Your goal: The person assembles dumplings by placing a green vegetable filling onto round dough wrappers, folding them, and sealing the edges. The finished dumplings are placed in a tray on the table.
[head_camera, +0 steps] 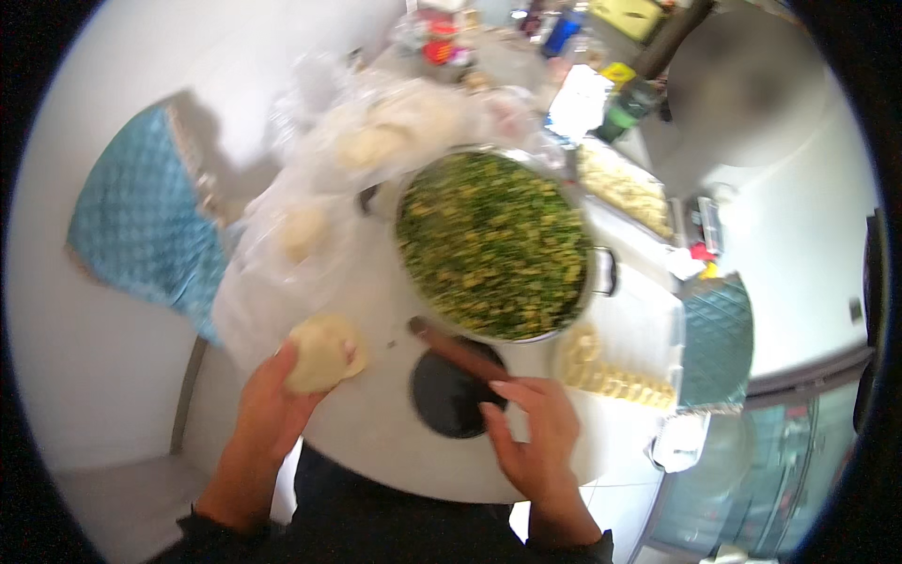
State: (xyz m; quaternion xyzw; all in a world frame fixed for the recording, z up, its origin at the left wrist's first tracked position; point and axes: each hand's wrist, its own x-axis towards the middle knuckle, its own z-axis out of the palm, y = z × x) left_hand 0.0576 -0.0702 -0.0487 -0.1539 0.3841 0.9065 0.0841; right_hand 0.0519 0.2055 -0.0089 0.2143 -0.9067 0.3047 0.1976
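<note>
My left hand [271,391] holds a flat round of dough [325,354] by its left and lower edge, over the front left of the table. My right hand [539,430] has its thumb and fingers around the near end of a brown wooden rolling pin [458,352]. That pin slants over a black round board [451,395], its far tip close to a large pot's rim. The pot [595,282] is filled with chopped green and yellow filling [493,247]. A dough lump [304,233] sits in clear plastic to the left.
A clear plastic tray [634,310] right of the pot holds a row of shaped dough pieces [627,388]. Behind it is another filled tray [624,187]. Plastic bags [416,106] and a green bottle [627,113] stand farther back. Blue-covered chairs [141,218] flank the white table [380,437].
</note>
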